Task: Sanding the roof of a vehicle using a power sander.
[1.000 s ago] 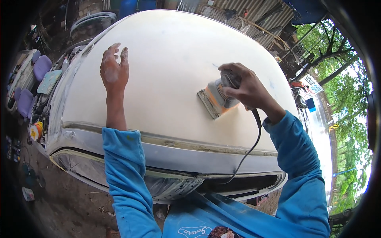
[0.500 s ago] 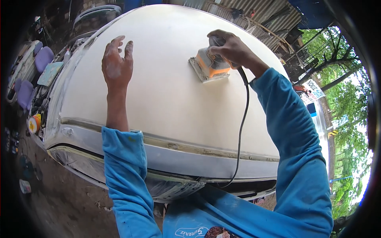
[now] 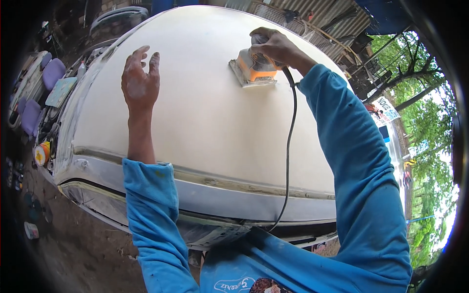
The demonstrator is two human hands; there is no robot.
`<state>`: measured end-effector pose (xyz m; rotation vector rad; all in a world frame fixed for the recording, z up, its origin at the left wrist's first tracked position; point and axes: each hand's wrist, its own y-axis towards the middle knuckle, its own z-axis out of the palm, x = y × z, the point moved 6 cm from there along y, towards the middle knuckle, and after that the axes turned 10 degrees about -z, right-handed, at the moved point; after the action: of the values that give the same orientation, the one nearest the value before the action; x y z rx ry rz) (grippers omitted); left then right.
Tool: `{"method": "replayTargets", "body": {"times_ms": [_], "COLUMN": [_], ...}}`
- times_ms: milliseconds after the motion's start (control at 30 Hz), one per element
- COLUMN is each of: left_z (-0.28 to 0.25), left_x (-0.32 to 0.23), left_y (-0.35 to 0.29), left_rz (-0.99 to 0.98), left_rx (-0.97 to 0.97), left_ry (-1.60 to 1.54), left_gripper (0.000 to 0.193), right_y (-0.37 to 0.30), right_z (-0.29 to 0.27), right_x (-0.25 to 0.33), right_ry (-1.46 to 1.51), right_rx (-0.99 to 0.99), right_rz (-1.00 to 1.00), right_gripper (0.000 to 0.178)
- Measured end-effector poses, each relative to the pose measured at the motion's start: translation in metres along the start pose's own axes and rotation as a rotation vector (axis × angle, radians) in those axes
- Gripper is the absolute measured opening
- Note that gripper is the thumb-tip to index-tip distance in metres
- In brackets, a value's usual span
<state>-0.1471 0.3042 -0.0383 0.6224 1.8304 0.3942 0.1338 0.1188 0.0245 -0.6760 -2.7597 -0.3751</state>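
An orange and grey electric sheet sander [image 3: 259, 68] rests with its flat pad on the cream-white car roof [image 3: 205, 132]. My right hand [image 3: 278, 48] is wrapped round the sander's top. Its black cord [image 3: 291, 132] runs back from the tool across the roof and over the near edge by my body. Over the left part of the roof is my left hand [image 3: 140, 80], fingers apart and slightly curled, holding nothing; whitish dust coats its back. I cannot tell whether it touches the roof.
A grooved channel [image 3: 234, 184] runs along the roof's near side, above the door openings. Purple seats [image 3: 53, 72], a bottle [image 3: 82, 68] and a yellow-orange tub [image 3: 42, 153] sit at the left. Corrugated sheets [image 3: 327, 24] and mesh stand behind; trees [image 3: 425, 117] rise at the right.
My right hand has slid the sander a little farther away and slightly left over the roof, the cord shifting along. My left hand has drifted slightly left.
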Motion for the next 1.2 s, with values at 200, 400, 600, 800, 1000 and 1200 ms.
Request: {"method": "replayTargets", "body": {"times_ms": [200, 400, 600, 800, 1000, 1200], "left_z": [0.001, 0.003, 0.005, 0.005, 0.003, 0.004], "left_x": [0.002, 0.004, 0.006, 0.002, -0.001, -0.002], "left_y": [-0.001, 0.0, 0.0, -0.001, -0.003, -0.002], "left_rz": [0.003, 0.052, 0.04, 0.061, 0.02, 0.003], "left_rx": [-0.01, -0.003, 0.002, 0.013, 0.012, 0.024], "left_ry": [0.018, -0.011, -0.005, -0.036, -0.045, -0.063], "left_gripper": [0.037, 0.037, 0.039, 0.038, 0.038, 0.039], "right_y": [-0.064, -0.125, -0.167, -0.172, -0.114, -0.075], "right_z": [-0.002, -0.005, -0.007, 0.002, 0.004, 0.008], "right_x": [0.03, 0.065, 0.083, 0.101, 0.087, 0.076], "right_ry": [0.096, 0.003, 0.053, 0.019, -0.065, -0.034], "right_rx": [-0.006, -0.016, 0.026, 0.025, -0.022, 0.01], "right_rz": [-0.032, -0.01, 0.01, -0.039, 0.001, 0.024], "right_gripper": [0.059, 0.056, 0.055, 0.053, 0.054, 0.056]}}
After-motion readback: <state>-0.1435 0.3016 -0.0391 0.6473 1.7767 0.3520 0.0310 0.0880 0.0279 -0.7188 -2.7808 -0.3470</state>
